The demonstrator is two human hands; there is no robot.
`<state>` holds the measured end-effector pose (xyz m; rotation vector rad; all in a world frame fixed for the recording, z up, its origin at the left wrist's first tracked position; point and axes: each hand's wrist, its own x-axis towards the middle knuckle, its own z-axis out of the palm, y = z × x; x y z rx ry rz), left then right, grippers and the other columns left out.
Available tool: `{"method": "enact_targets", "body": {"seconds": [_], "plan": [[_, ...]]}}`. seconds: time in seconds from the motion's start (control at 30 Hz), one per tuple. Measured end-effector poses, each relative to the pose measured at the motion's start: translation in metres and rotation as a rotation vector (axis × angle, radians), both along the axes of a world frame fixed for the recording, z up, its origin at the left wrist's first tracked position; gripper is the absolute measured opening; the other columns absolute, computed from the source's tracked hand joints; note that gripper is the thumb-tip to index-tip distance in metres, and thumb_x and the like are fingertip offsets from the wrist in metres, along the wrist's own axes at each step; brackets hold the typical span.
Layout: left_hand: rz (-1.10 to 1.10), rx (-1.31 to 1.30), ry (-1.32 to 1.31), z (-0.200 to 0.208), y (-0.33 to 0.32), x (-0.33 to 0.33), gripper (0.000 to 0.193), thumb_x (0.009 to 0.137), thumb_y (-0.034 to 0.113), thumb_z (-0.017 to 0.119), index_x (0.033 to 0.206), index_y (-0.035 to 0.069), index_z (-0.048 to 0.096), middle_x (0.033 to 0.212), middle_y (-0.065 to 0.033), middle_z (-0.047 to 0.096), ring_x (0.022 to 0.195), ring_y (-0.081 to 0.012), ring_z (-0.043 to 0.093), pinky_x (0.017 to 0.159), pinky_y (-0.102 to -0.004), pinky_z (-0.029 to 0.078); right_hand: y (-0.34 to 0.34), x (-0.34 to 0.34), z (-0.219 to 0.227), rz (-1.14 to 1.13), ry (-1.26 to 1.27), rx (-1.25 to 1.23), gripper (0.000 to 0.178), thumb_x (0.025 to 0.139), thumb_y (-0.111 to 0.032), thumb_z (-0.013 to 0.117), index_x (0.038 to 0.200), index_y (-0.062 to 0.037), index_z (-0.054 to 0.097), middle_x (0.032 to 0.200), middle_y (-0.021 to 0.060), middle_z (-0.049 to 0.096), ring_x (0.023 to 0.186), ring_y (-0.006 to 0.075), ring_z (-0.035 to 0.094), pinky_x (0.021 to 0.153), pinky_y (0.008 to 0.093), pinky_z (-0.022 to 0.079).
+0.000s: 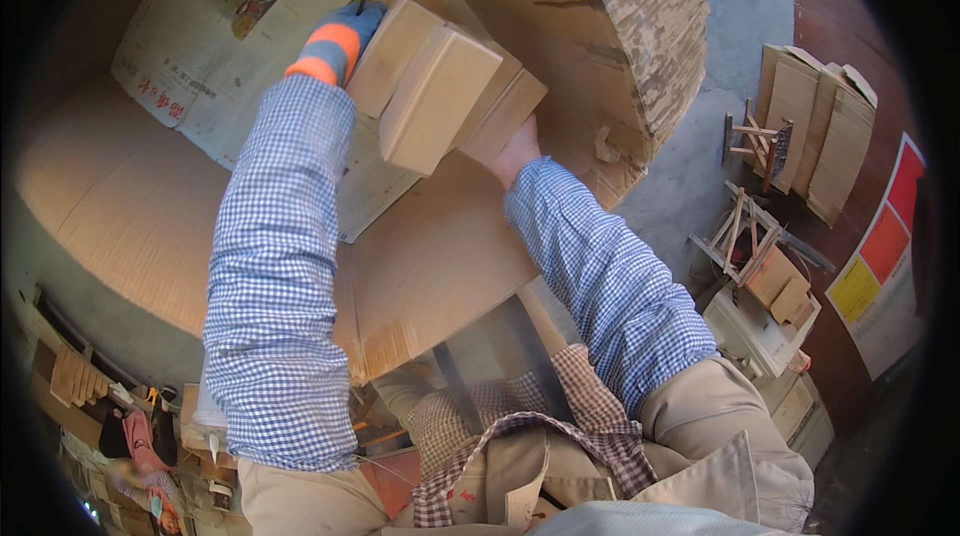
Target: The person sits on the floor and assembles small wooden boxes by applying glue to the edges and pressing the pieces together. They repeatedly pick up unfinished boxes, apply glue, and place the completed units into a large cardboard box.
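Several small brown cardboard boxes point(440, 101) sit side by side in a row between my two hands, inside a large open cardboard carton point(430, 281). My left hand point(352, 34), in a blue glove with orange bands, presses against the left end of the row. At the right end, my right hand point(517, 151) grips the row from below; its fingers are mostly hidden by the boxes. Printed newspaper point(205, 56) lines the carton's inside, partly beneath the boxes. A dark thin item shows by the left fingers, too small to name.
The carton's tall right wall point(650, 36) has a torn, patterned edge. On the right stand flattened cardboard point(820, 131), a small wooden stool point(755, 146) and a white cabinet point(750, 331). Another person point(145, 446) is at the lower left, near cluttered wooden pieces point(78, 379).
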<state>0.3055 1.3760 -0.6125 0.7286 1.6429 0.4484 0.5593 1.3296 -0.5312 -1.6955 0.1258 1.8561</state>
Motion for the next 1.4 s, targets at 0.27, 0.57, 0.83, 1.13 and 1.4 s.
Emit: {"method": "enact_targets", "body": {"seconds": [0.27, 0.57, 0.83, 1.13, 1.4], "plan": [[-0.323, 0.113, -0.082, -0.055, 0.046, 0.068, 0.056, 0.097, 0.051, 0.043, 0.132, 0.012, 0.062, 0.133, -0.0174, 0.063, 0.122, -0.0370, 0.058, 0.102, -0.0412, 0.044, -0.019, 0.074, -0.071, 0.736, -0.455, 0.322, 0.047, 0.107, -0.039, 0.037, 0.143, -0.0096, 0.045, 0.141, 0.0119, 0.053, 0.130, 0.0297, 0.052, 0.104, 0.0443, 0.049], [0.358, 0.293, -0.008, -0.035, 0.004, 0.097, 0.045, 0.096, 0.044, 0.052, 0.121, 0.010, 0.070, 0.119, -0.0187, 0.070, 0.111, -0.0390, 0.064, 0.097, -0.0413, 0.049, -0.015, 0.089, -0.092, 0.333, -0.345, 0.113, 0.054, 0.105, -0.042, 0.029, 0.149, -0.0114, 0.038, 0.151, 0.0135, 0.043, 0.138, 0.0334, 0.044, 0.109, 0.0526, 0.041], [0.884, 0.503, -0.110, 0.097, -0.078, 0.126, 0.017, 0.096, 0.011, 0.060, 0.079, 0.007, 0.061, 0.080, 0.0027, 0.060, 0.080, -0.0176, 0.061, 0.075, -0.0286, 0.053, -0.048, 0.027, 0.050, 0.335, -0.576, -0.047, 0.017, 0.100, -0.029, 0.048, 0.091, -0.0154, 0.051, 0.074, -0.0001, 0.047, 0.066, 0.0135, 0.046, 0.058, 0.0300, 0.040], [1.101, 0.324, 0.091, 0.265, -0.413, 0.068, 0.018, 0.097, 0.007, 0.061, 0.112, 0.000, 0.069, 0.110, -0.0096, 0.071, 0.094, -0.0145, 0.065, 0.082, -0.0284, 0.052, -0.239, -0.068, 0.209, 1.471, -0.031, 1.266, 0.025, 0.084, 0.001, 0.062, 0.109, 0.0007, 0.066, 0.103, 0.0144, 0.068, 0.083, 0.0283, 0.066, 0.079, 0.0379, 0.053], [1.391, -0.135, 0.164, 0.051, -0.666, -0.043, 0.039, 0.103, 0.031, 0.057, 0.125, 0.000, 0.065, 0.111, -0.0074, 0.068, 0.095, -0.0111, 0.061, 0.087, -0.0268, 0.048, -0.426, -0.089, -0.006, 1.103, -0.402, -0.076, 0.048, 0.105, -0.039, 0.046, 0.135, -0.0023, 0.055, 0.127, 0.0097, 0.062, 0.116, 0.0222, 0.058, 0.099, 0.0371, 0.046]]}}
